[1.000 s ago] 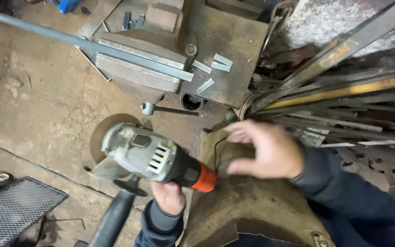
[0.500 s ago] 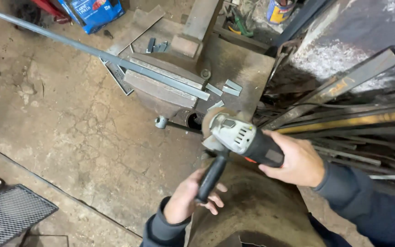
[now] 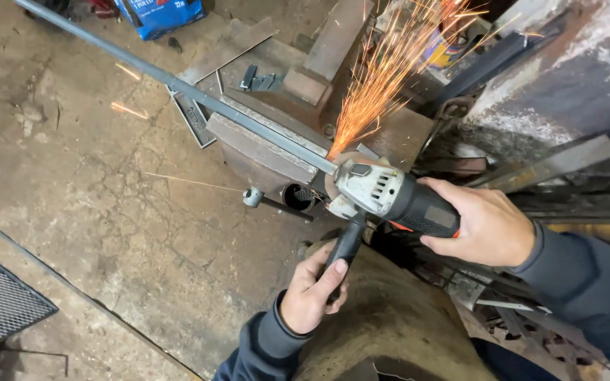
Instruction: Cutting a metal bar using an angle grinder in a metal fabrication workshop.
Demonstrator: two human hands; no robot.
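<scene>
At the vise jaws, where the long steel bar (image 3: 178,88) ends, the disc of the angle grinder (image 3: 379,189) bites into the bar's clamped end, and a plume of sparks (image 3: 383,70) fans up and away toward the back of the shop. I note the bar runs from the upper left down into the vise (image 3: 270,144), lying on top of it, its far length unsupported as far as I can see.

My right hand (image 3: 488,229) is wrapped firmly round the grinder's black body, grip pressed closed on it. My left hand (image 3: 315,293) is clenched on the black side handle (image 3: 347,243) below the head, thumb laid along it.

Judgement: the cut wants both hands kept locked, the disc held square to the bar and fed with light pressure so it does not bind. The spark stream should stay pointed away from the blue bag (image 3: 160,14) on the floor. Loose steel offcuts (image 3: 259,79) sit on the vise base, near the cut; scrap strips (image 3: 552,166) lie well apart at right. The long overhang may sag and pinch the disc.
</scene>
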